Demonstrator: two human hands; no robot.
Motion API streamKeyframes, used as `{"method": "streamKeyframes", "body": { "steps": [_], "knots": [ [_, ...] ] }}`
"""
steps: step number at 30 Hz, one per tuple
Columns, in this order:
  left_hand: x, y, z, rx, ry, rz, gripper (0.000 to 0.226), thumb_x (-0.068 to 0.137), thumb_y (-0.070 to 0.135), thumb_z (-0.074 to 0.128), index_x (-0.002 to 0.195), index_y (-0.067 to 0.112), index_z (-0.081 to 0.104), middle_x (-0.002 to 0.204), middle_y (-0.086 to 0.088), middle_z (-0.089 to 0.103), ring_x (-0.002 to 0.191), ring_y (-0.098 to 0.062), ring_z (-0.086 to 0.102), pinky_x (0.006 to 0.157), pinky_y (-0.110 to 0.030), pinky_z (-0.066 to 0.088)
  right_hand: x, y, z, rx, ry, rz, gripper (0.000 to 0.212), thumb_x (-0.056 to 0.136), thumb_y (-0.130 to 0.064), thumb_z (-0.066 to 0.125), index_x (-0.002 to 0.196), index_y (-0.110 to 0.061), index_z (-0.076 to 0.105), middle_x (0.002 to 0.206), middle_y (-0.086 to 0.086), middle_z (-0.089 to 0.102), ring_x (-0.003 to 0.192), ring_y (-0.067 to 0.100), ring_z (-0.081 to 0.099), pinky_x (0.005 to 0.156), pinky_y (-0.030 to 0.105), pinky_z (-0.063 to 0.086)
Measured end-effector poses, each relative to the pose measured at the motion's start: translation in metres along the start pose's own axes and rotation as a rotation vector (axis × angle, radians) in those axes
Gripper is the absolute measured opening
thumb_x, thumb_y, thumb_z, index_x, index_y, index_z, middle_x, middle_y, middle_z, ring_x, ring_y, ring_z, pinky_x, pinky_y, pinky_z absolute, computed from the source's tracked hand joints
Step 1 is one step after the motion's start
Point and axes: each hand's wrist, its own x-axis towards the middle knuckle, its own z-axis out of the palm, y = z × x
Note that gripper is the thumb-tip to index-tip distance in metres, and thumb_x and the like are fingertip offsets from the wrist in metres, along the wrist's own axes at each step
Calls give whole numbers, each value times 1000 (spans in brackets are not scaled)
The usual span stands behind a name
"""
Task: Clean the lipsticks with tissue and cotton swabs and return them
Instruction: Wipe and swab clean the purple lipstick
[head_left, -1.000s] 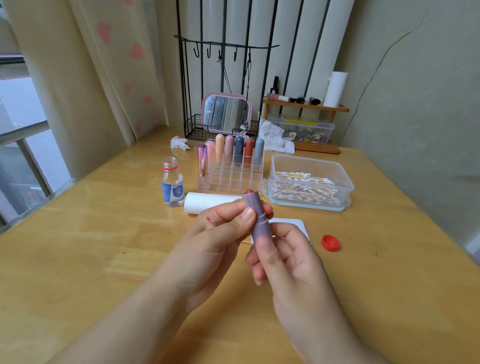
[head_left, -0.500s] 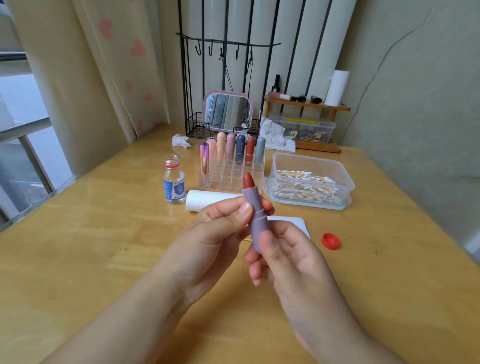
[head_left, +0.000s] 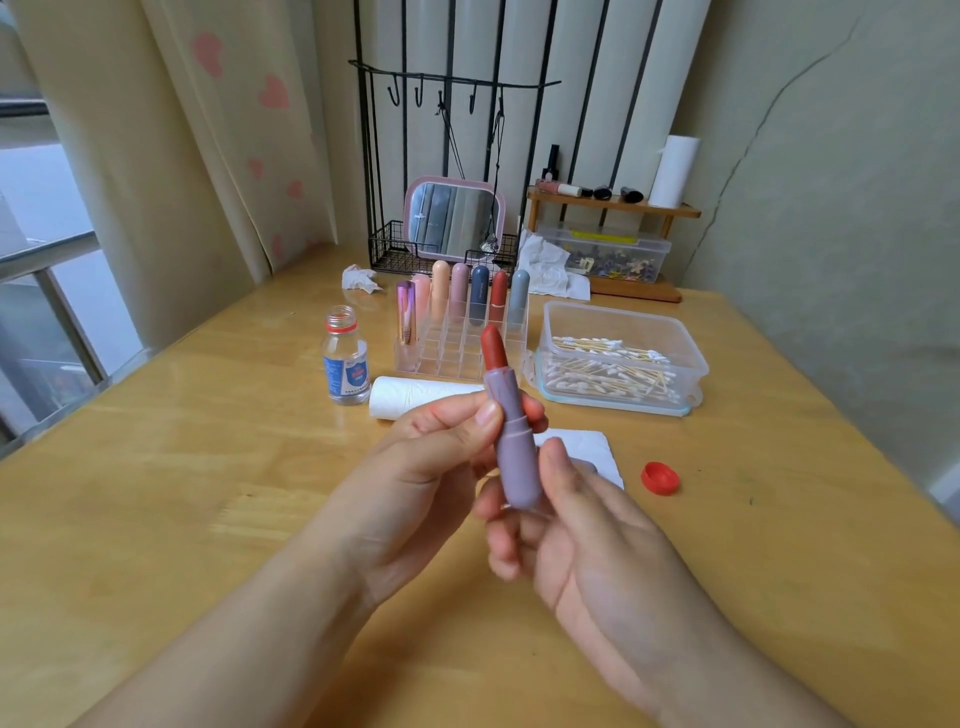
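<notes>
One mauve lipstick (head_left: 511, 447) stands nearly upright above the wooden surface (head_left: 208, 467), its red bullet raised out of the tube. The left hand (head_left: 415, 478) pinches the upper tube between thumb and fingers; the right hand (head_left: 576, 540) grips the base with thumb and curled fingers. Behind it, a clear organizer (head_left: 457, 348) holds seven capped lipsticks (head_left: 460, 291) along its back row and left side; the nearer compartments hold nothing. To its right sits one clear tub (head_left: 623, 358) of cotton swabs, too many to count. One tissue roll (head_left: 410, 397) lies on its side in front of the organizer, and one flat tissue sheet (head_left: 587, 449) lies just behind the hands. One small open bottle (head_left: 345, 358) stands left of the roll; one red cap (head_left: 660, 478) lies apart on the right. Two crumpled tissues show near the mirror (head_left: 454, 218)
</notes>
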Motion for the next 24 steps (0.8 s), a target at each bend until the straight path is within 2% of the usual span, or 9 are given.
{"method": "streamKeyframes", "body": {
  "steps": [2, 4, 6, 9, 13, 16, 20, 22, 24],
  "knots": [
    [1, -2, -1, 41, -31, 19, 33, 77, 35, 72, 94, 7, 68, 74, -12, 54, 54, -23, 48, 52, -32, 46, -1, 0, -2, -318, 67, -184, 27, 80, -39, 55, 85, -13, 64, 65, -6, 61, 58, 7, 52, 55, 18, 42],
    [1, -3, -2, 75, -34, 33, 34, 77, 36, 71, 94, 7, 67, 74, -12, 54, 57, -24, 49, 56, -32, 45, 0, 3, -6, -453, 82, -259, 26, 81, -37, 54, 86, -13, 62, 64, -10, 60, 58, 3, 50, 59, 14, 41],
    [0, -1, -2, 79, -43, 18, 37, 75, 39, 73, 94, 8, 67, 72, -13, 56, 57, -25, 48, 57, -36, 44, 0, 3, -7, -401, 39, -227, 25, 83, -36, 51, 84, -14, 63, 66, -6, 60, 57, 5, 46, 58, 16, 39],
    [0, 0, -3, 117, -45, -14, 38, 73, 44, 74, 94, 13, 69, 60, 0, 59, 59, -26, 42, 61, -42, 35, 1, 1, -8, -160, -83, -116, 26, 84, -31, 50, 81, -7, 61, 69, 0, 61, 56, 9, 40, 54, 18, 37],
    [0, 3, -1, 98, -71, -18, 30, 79, 37, 70, 94, 11, 71, 67, -4, 63, 58, -26, 51, 62, -40, 47, 3, -10, -15, -343, -122, -110, 21, 80, -27, 56, 83, -8, 64, 71, 2, 69, 55, 5, 48, 54, 15, 40],
    [0, 1, 1, 193, 24, -41, 22, 82, 26, 58, 90, 17, 77, 86, -5, 72, 77, -20, 68, 72, -26, 53, 7, -19, -22, -495, -122, -107, 14, 76, -24, 69, 83, -13, 67, 69, -6, 70, 58, -2, 57, 57, 9, 41],
    [4, -3, -7, 543, 164, -88, 34, 81, 41, 55, 108, 27, 69, 112, 9, 70, 111, -1, 59, 87, -12, 44, 16, -26, -35, -664, 4, -72, 9, 77, -20, 73, 85, -17, 70, 68, -5, 69, 58, 1, 57, 60, 13, 44],
    [8, -5, -13, 725, 290, -92, 32, 83, 51, 59, 110, 35, 62, 113, 13, 67, 112, -2, 57, 85, -13, 44, 27, -31, -46, -772, 106, -73, 8, 79, -13, 74, 85, -17, 70, 72, 2, 71, 63, 8, 61, 65, 21, 49],
    [11, -3, -17, 876, 426, -62, 16, 88, 42, 59, 104, 37, 59, 105, 15, 66, 102, -2, 59, 78, -10, 45, 41, -37, -59, -842, 197, -59, 10, 77, -9, 76, 83, -13, 69, 81, 10, 72, 71, 15, 67, 70, 27, 53]
  ]
}}
